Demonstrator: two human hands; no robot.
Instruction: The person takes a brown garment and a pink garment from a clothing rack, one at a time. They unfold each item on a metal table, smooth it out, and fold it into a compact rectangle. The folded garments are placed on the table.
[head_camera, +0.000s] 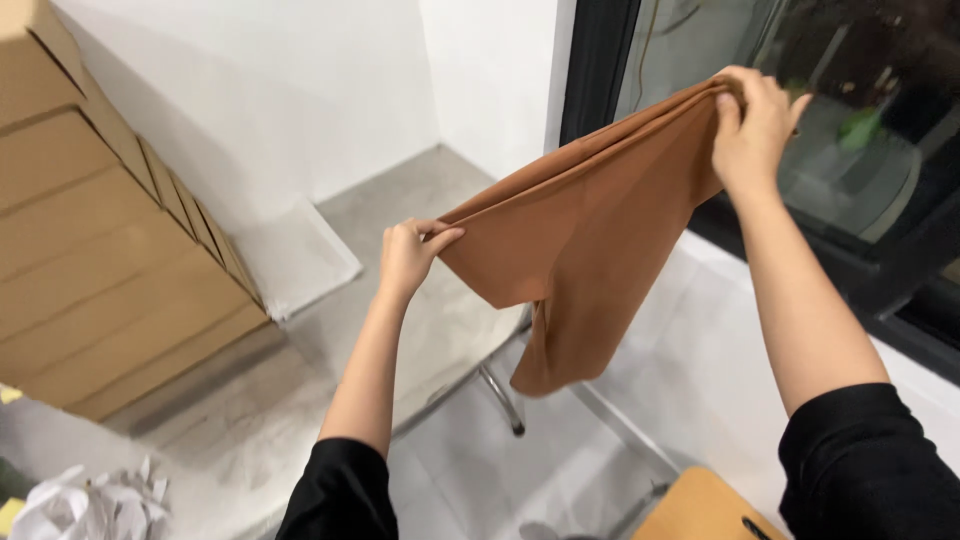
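Note:
I hold a rust-brown cloth (590, 240) up in the air between both hands. My left hand (408, 255) pinches its lower left corner, arm stretched forward. My right hand (752, 130) grips the upper right corner, raised high in front of the dark window. The cloth is folded along its top edge, which runs taut between the two hands, and its lower part hangs down loosely towards the floor. Both sleeves are black.
Stacked cardboard boxes (90, 240) stand at the left against a white wall. A dark-framed window (850, 130) fills the upper right. Metal chair legs (500, 395) show below the cloth, a wooden seat edge (700, 510) at the bottom, crumpled white paper (80, 505) bottom left.

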